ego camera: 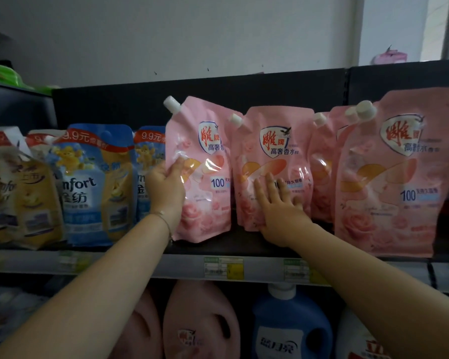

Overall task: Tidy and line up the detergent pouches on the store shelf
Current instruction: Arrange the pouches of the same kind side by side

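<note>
Pink pouches upright on the shelf (244, 244).
Your left hand (166, 182) grips the leftmost pink pouch (205, 177) by its edge; your right hand (278, 203) lies flat, fingers spread, on the next pouch (272, 151).

Four pink pouches stand on the dark shelf (244, 246). The left hand (166, 185) grips the left edge of the leftmost pouch (205, 177) — thumb on its front, the pouch tilted with its white cap up left. The right hand (278, 203) lies flat, fingers (270, 182) spread, against the second pouch (275, 156). A third pouch (322, 164) stands behind, and the right pouch (394, 177) nearer. Blue pouches (94, 182) stand left — jugs (290, 327) below.
</note>
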Demonstrator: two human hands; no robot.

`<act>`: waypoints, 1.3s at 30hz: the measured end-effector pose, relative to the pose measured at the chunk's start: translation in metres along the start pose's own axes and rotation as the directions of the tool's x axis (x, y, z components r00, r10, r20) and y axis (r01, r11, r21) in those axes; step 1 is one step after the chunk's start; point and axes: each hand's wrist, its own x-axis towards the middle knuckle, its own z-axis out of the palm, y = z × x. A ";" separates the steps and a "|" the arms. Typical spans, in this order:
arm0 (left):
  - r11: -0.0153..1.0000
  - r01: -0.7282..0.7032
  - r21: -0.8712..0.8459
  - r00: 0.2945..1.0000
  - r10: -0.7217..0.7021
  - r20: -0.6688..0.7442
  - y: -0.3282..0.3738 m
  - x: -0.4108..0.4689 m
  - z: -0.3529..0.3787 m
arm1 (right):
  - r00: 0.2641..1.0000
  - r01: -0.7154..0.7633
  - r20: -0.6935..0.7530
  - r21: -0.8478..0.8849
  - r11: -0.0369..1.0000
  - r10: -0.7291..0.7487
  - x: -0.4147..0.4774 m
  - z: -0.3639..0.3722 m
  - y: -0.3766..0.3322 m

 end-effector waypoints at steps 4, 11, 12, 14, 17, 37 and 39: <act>0.998 -0.052 -0.017 0.998 0.052 -0.019 0.033 0.004 -0.019 | 0.999 -0.012 0.050 0.016 1.000 0.011 0.001 -0.004 -0.003; 0.994 -0.087 -0.066 0.995 0.084 -0.050 0.062 -0.001 -0.034 | 0.998 0.053 0.031 0.143 0.988 -0.058 -0.006 -0.015 0.004; 0.994 -0.094 -0.063 0.995 0.092 -0.036 0.064 -0.002 -0.035 | 0.997 0.063 0.028 0.176 0.982 -0.069 -0.007 -0.017 0.006; 0.992 -0.110 -0.067 0.994 0.110 -0.007 0.068 -0.004 -0.035 | 0.996 0.087 0.001 0.280 0.956 -0.091 -0.009 -0.022 0.006; 0.988 -0.136 -0.075 0.990 0.137 0.012 0.072 -0.007 -0.027 | 0.973 0.180 -0.218 0.505 0.844 -0.077 -0.018 -0.033 0.002; 0.927 0.254 -0.277 0.956 -0.197 0.215 -0.007 -0.077 0.105 | 0.905 0.157 -0.376 -0.136 0.978 -0.197 -0.053 -0.010 0.047; 0.958 0.171 -0.229 0.967 -0.119 0.226 -0.010 -0.077 0.104 | 0.886 0.147 -0.412 -0.190 0.971 -0.215 -0.048 0.001 0.049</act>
